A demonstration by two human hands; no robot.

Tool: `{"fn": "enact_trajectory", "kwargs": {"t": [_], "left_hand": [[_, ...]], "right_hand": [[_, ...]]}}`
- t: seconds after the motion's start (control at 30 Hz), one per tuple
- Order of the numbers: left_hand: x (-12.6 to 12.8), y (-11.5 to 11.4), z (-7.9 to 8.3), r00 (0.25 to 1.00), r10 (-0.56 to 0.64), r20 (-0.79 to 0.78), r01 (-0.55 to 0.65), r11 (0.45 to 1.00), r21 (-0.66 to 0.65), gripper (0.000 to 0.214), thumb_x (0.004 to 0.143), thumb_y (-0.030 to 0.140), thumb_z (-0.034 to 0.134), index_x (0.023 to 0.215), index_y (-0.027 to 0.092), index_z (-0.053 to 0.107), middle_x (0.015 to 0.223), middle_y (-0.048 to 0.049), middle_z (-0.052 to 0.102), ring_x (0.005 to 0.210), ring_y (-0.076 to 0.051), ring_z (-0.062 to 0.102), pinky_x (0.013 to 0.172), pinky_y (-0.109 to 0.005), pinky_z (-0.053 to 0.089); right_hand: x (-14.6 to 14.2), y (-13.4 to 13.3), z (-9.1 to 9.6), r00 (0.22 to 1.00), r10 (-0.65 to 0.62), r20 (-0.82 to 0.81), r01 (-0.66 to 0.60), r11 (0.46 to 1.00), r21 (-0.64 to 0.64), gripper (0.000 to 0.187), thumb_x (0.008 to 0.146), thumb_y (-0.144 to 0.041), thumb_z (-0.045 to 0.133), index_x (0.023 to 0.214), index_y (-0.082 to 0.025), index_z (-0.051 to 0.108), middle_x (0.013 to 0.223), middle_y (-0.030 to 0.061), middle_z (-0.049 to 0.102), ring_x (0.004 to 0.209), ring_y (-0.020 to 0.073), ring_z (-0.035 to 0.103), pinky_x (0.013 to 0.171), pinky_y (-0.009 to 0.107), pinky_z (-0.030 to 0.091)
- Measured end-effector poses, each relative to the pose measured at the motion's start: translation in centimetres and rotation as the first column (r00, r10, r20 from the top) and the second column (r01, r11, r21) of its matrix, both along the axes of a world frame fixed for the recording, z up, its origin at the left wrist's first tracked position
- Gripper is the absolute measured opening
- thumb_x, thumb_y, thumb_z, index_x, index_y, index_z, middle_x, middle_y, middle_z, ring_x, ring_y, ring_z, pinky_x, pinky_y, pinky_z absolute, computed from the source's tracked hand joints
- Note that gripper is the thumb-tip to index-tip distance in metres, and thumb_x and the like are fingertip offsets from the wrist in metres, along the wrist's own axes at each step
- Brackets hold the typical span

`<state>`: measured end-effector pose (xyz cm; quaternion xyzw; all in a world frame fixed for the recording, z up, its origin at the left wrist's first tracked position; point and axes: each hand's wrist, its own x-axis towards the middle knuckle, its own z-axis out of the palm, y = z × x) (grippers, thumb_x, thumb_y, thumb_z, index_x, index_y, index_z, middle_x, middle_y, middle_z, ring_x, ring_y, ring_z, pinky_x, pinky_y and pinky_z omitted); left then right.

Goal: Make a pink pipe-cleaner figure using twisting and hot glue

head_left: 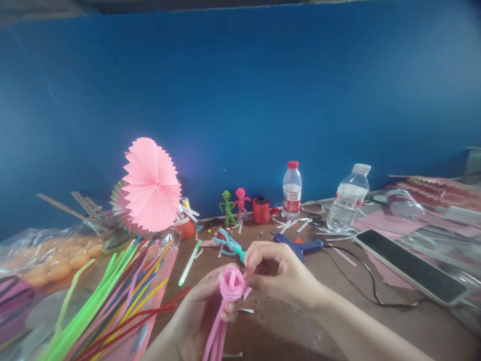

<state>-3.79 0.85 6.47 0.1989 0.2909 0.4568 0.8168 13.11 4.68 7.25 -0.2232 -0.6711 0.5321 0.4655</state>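
Pink pipe cleaners (232, 285), coiled into a round hollow shape at the top with long straight ends hanging below, are gripped by my left hand (201, 306). My right hand (278, 273) pinches at the right rim of the coil, thumb and finger closed together. Whatever sits between those fingertips is too small to make out, possibly a pipe cleaner strand. Just behind my hands lies a light blue and teal pipe cleaner figure (230, 245). A blue glue gun (300, 245) rests beyond my right hand.
Loose coloured pipe cleaners (108, 301) spread at the left, beside a pink paper fan (152, 185). Green (227, 208) and pink (241, 203) figures stand near the wall. Two water bottles (292, 190) stand at the back. A phone (409, 265) and black cable (370, 273) lie right.
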Motion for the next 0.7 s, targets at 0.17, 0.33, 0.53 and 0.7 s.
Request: {"fn": "enact_trajectory", "kwargs": {"t": [0.17, 0.33, 0.53, 0.7], "left_hand": [[0.0, 0.3, 0.1, 0.999, -0.053, 0.005, 0.052, 0.997, 0.048, 0.011, 0.075, 0.018, 0.063, 0.075, 0.007, 0.061, 0.049, -0.0005, 0.051, 0.039, -0.002, 0.043, 0.037, -0.009, 0.026], [-0.2, 0.6, 0.8, 0.98, -0.198, -0.029, 0.199, 0.979, 0.043, 0.012, 0.071, 0.018, 0.068, 0.072, 0.008, 0.062, 0.048, -0.0013, 0.054, 0.04, -0.004, 0.045, 0.038, -0.012, 0.029], [-0.2, 0.5, 0.8, 0.984, -0.173, -0.047, 0.174, 0.985, 0.013, 0.013, 0.069, 0.017, 0.07, 0.07, 0.007, 0.06, 0.047, -0.001, 0.054, 0.039, -0.004, 0.047, 0.038, -0.011, 0.031], [0.2, 0.1, 0.2, 0.998, -0.045, -0.053, 0.047, 0.998, 0.044, 0.016, 0.074, 0.021, 0.066, 0.071, 0.006, 0.061, 0.049, -0.002, 0.055, 0.039, -0.003, 0.047, 0.038, -0.009, 0.034]], "right_hand": [[0.2, 0.3, 0.0, 0.992, 0.123, 0.004, -0.121, 0.981, -0.15, 0.013, 0.065, -0.01, 0.071, 0.067, -0.014, 0.059, 0.067, -0.0023, 0.058, 0.06, 0.0086, 0.055, 0.055, 0.021, 0.044], [0.8, 0.4, 0.4, 0.975, 0.199, 0.101, -0.186, 0.975, -0.125, 0.04, 0.066, -0.002, 0.068, 0.101, -0.02, 0.059, 0.066, -0.0065, 0.053, 0.057, 0.0058, 0.049, 0.052, 0.018, 0.04], [1.0, 0.5, 0.6, 0.965, 0.179, 0.189, -0.186, 0.982, 0.019, 0.028, 0.075, -0.011, 0.066, 0.1, -0.023, 0.069, 0.083, 0.0003, 0.058, 0.071, 0.0103, 0.055, 0.061, 0.022, 0.045], [1.3, 0.5, 0.8, 0.954, 0.105, 0.282, -0.15, 0.978, 0.142, 0.027, 0.077, -0.016, 0.066, 0.102, -0.026, 0.068, 0.08, 0.0003, 0.058, 0.071, 0.011, 0.055, 0.062, 0.023, 0.045]]}}
